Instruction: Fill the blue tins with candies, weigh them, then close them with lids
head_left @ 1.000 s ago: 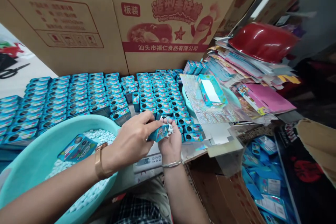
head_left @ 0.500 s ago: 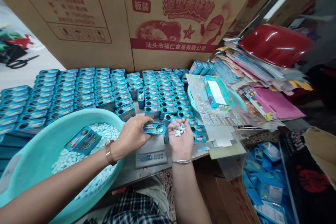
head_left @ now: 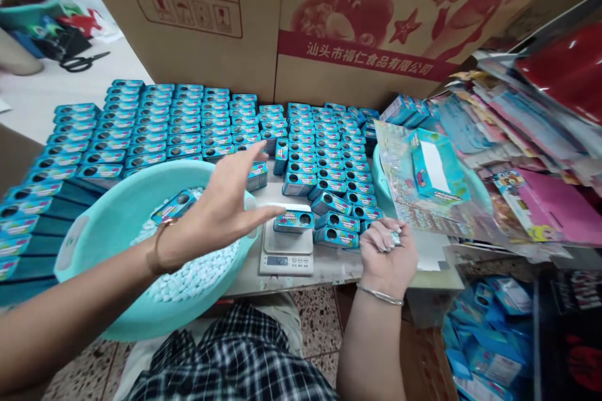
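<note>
A small blue candy box (head_left: 294, 220) with a round window sits on the white digital scale (head_left: 286, 262). My left hand (head_left: 219, 203) is open with nothing in it, its thumb tip close by the box's left end and its fingers raised. To the right of the scale, my right hand (head_left: 389, 254) is closed around pale candies (head_left: 396, 237), partly showing between the fingers. Below my left forearm is a turquoise basin (head_left: 89, 276) of loose pale candies (head_left: 200, 279). Another blue box (head_left: 175, 205) lies in it, partly hidden by my left hand.
Rows of upright blue boxes (head_left: 183, 128) fill the back and left of the table. A large carton (head_left: 188, 56) stands behind. At right are a turquoise box on a glittery sheet (head_left: 390, 169), stacked papers (head_left: 470, 119) and, lower down, blue packaging (head_left: 493, 338).
My left hand has let go of the blue box, which now rests on the scale. My right hand has closed over its candies and moved right. The view has shifted.
</note>
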Demonstrator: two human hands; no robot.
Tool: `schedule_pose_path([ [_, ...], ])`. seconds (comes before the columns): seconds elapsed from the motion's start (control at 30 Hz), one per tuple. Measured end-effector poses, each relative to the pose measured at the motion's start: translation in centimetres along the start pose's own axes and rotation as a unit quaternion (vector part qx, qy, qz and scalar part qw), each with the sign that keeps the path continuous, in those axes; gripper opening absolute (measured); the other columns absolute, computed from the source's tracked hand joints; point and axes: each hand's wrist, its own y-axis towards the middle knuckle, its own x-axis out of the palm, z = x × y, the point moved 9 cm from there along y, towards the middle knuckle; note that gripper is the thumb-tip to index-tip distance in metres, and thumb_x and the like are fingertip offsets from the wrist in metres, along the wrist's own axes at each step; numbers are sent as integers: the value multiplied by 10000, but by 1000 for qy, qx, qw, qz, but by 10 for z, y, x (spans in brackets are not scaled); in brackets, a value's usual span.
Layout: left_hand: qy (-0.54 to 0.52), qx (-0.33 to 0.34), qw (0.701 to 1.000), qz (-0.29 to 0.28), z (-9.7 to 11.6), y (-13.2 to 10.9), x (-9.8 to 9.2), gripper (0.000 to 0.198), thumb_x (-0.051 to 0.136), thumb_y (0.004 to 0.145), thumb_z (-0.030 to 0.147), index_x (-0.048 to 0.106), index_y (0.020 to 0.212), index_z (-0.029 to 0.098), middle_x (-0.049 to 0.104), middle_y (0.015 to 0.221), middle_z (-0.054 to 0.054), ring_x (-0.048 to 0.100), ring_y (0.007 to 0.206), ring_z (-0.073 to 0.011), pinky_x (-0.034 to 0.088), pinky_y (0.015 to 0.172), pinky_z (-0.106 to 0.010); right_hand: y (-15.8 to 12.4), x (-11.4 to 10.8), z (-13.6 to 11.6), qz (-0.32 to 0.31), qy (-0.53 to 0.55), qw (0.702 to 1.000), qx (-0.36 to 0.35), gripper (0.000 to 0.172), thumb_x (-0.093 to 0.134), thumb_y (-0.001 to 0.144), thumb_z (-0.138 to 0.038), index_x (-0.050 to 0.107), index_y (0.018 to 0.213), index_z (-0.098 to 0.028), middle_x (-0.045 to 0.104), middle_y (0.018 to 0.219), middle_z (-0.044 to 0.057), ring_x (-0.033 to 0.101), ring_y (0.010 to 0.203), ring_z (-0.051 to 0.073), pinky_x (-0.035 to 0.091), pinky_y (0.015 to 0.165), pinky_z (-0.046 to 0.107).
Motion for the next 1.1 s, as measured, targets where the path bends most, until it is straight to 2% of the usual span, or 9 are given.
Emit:
schedule_pose_path([
  [0.1, 3, -21, 1000, 14, -17, -4, -15, 836, 639, 815, 532, 232, 1486, 243, 483, 1398, -100, 435, 1304, -291, 319, 1110, -467, 1, -3, -1, 20, 5, 1000, 0, 117, 466, 891, -179, 469, 775, -185, 514, 636, -56, 405, 396, 35, 326, 353, 151],
  [0.27, -2, -30, 999, -27, -34, -15, 4, 798, 605, 834, 557, 259, 1477, 235, 490, 1402, -122, 437, 1302, -301, 341, 1089, -469, 4, -3, 4, 30, -13, 999, 0, 123, 518, 853, -168, 457, 750, -192, 486, 603, -63, 465, 465, 55, 376, 409, 153],
  [0.63, -11, -20, 994, -107, -16, -20, 40, 688, 583, 865, 496, 306, 1445, 250, 438, 1433, -139, 367, 1333, -326, 241, 1102, -578, 0, -1, 3, 52, -56, 997, -25, 203, 544, 883, -266, 464, 713, -188, 461, 585, -67, 478, 504, 72, 431, 469, 180],
  [0.73, -10, -15, 992, -128, -10, -18, 55, 698, 606, 853, 463, 305, 1440, 236, 453, 1404, -136, 377, 1316, -316, 221, 1108, -591, -2, 13, 14, 20, -99, 995, -13, 216, 567, 891, -273, 479, 713, -187, 417, 554, -85, 408, 441, 50, 353, 400, 143],
  [0.8, -8, -12, 990, -142, -5, -16, 69, 702, 627, 840, 431, 309, 1433, 232, 457, 1392, -135, 375, 1314, -315, 188, 1114, -615, -4, 25, 28, -13, -175, 984, -2, 223, 618, 872, -327, 513, 731, -189, 385, 539, -99, 321, 392, 42, 260, 344, 139],
  [0.87, -7, -8, 988, -153, -1, -15, 84, 697, 649, 822, 398, 329, 1416, 224, 472, 1370, -136, 386, 1302, -320, 180, 1106, -638, -7, 35, 41, -38, -306, 951, -12, 241, 659, 844, -392, 564, 760, -187, 377, 533, -101, 272, 385, 41, 198, 333, 145],
  [0.9, -9, -8, 988, -156, 0, -14, 91, 696, 659, 813, 386, 339, 1407, 220, 480, 1358, -137, 395, 1294, -324, 185, 1100, -647, -8, 40, 47, -53, -385, 921, -22, 247, 664, 839, -410, 592, 772, -183, 384, 534, -97, 274, 396, 42, 194, 345, 146],
  [1.03, -20, -14, 987, -161, 0, -14, 109, 707, 674, 794, 373, 344, 1400, 218, 493, 1336, -137, 416, 1278, -333, 191, 1089, -667, -15, 59, 70, -146, -642, 749, -75, 251, 642, 862, -394, 668, 755, -169, 526, 616, -42, 411, 547, 67, 317, 486, 161],
  [1.1, -21, -18, 987, -160, -1, -14, 111, 709, 670, 796, 371, 337, 1404, 222, 498, 1327, -134, 415, 1283, -332, 184, 1093, -666, -17, 62, 80, -184, -691, 694, -82, 248, 635, 867, -381, 681, 736, -175, 588, 664, -26, 454, 607, 86, 345, 553, 181],
])
